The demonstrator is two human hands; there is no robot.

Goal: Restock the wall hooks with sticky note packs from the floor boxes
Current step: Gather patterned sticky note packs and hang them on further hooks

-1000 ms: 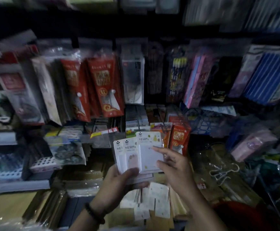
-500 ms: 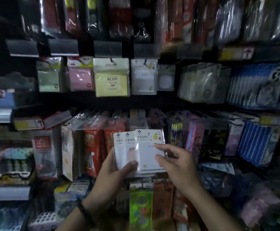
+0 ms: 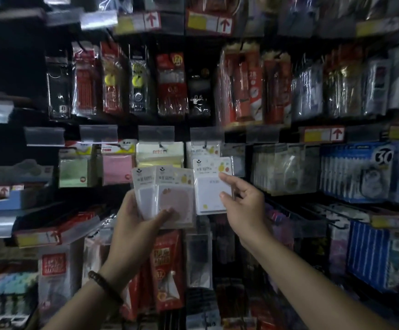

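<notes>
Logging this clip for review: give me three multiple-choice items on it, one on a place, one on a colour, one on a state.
1. Where is the single pack in the right-hand grip?
A) in front of the white hanging packs
B) on the floor
C) over the blue packs

2. What colour is the hanging pack between the green pack and the yellow pack?
A) red
B) pink
C) black

3. The left-hand grip is:
A) empty
B) flat on a shelf
C) holding fanned packs

Answers: 1 A, it overlaps the white row; 2 B, pink shows there; 3 C, the fan sits in it.
</notes>
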